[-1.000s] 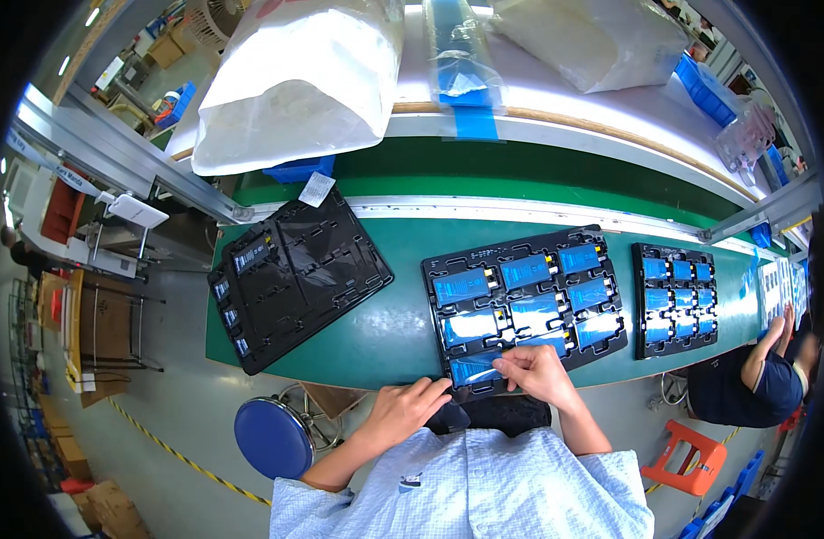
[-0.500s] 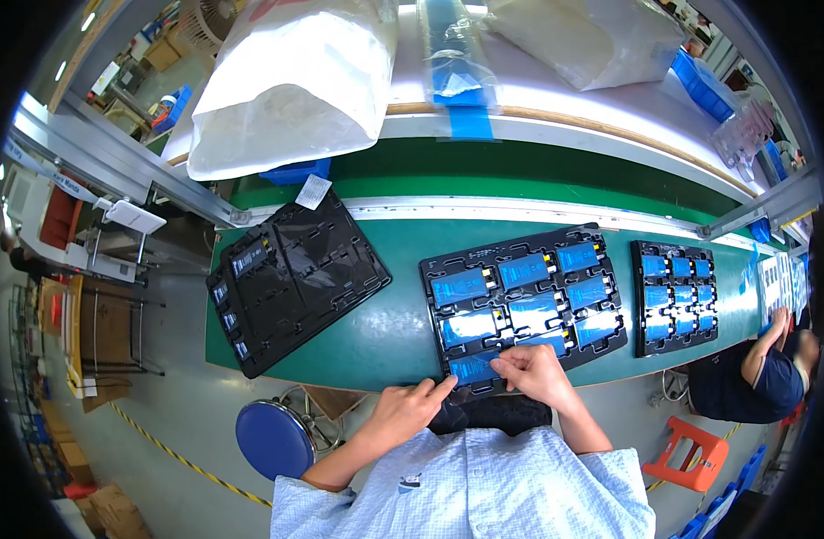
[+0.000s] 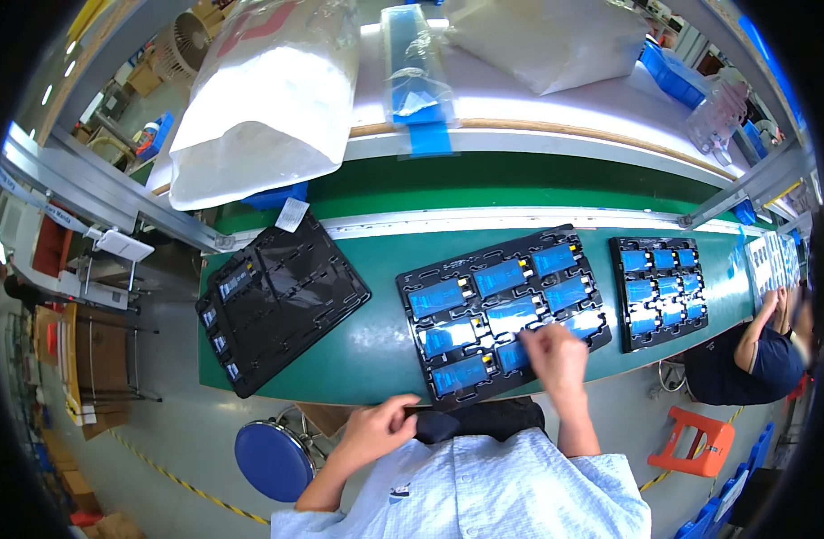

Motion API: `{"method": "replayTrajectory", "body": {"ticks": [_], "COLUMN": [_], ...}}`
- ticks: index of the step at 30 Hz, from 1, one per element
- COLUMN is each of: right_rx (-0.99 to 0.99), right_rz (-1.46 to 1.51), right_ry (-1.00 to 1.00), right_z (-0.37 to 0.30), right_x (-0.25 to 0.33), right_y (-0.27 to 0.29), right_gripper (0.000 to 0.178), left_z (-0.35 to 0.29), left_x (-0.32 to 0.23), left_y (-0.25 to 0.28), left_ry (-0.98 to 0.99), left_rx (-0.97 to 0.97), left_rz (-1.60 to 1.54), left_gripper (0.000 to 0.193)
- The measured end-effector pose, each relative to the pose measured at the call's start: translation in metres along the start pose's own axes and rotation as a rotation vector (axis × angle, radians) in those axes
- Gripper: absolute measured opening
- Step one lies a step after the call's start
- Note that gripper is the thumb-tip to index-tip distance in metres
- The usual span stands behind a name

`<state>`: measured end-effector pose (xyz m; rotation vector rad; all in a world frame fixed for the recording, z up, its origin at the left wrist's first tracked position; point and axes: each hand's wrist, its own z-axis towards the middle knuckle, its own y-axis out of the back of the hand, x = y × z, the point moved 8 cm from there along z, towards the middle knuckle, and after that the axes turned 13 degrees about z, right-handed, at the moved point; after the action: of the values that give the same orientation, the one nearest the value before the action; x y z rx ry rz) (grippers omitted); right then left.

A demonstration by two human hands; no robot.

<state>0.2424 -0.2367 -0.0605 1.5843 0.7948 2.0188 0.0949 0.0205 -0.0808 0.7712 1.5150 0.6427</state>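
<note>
A black moulded tray (image 3: 416, 352) in front of me holds several flat rectangular pieces in blue film, with small yellow tabs at their ends. My right hand (image 3: 558, 359) is over the tray's near side, its fingers pinched together beside a blue piece (image 3: 513, 357) in the near row. Motion blur and the fingers hide what they hold, if anything. The near-left blue piece (image 3: 460, 376) lies in its pocket, untouched. Off the tray's near-left corner, at the table edge, my left hand (image 3: 380, 429) has thumb and forefinger apart with nothing between them.
On the green table (image 3: 376, 355), a second black tray (image 3: 309, 287) lies angled at left; another tray of blue pieces (image 3: 664, 286) stands at right. Above are a shelf with a white bag (image 3: 259, 126). A blue stool (image 3: 274, 460), an orange stool (image 3: 692, 442) and a co-worker (image 3: 744, 368) are nearby.
My left hand has drawn back from the near-left blue piece toward the table edge. My right hand has left that piece and moved right. The whole view has shifted slightly.
</note>
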Motion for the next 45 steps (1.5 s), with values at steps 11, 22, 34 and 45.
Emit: {"method": "replayTrajectory", "body": {"ticks": [11,22,34,45], "right_rx": [-0.126,0.003,-0.087,-0.184], "right_rz": [-0.091,-0.047,1.352,1.665], "right_ry": [-0.311,-0.113,-0.576,-0.547], "right_z": [0.022,0.028,-0.005,-0.051], "right_x": [-0.132,-0.152,-0.156,-0.133], "right_y": [0.081,0.085,0.074,0.030], "right_gripper": [0.037,0.027,0.033,0.045], "left_z": [-0.139,-0.190,-0.120,-0.053], "left_x": [0.312,0.471,0.341,0.085], "left_y": [-0.189,-0.253,-0.178,-0.046], "left_ry": [1.072,1.507,1.094,0.344], "left_rx": [-0.024,-0.814,-0.111,0.325], "left_rz": [-0.933,-1.452,-1.093,-0.700], "left_gripper": [0.010,0.026,0.048,0.027]}}
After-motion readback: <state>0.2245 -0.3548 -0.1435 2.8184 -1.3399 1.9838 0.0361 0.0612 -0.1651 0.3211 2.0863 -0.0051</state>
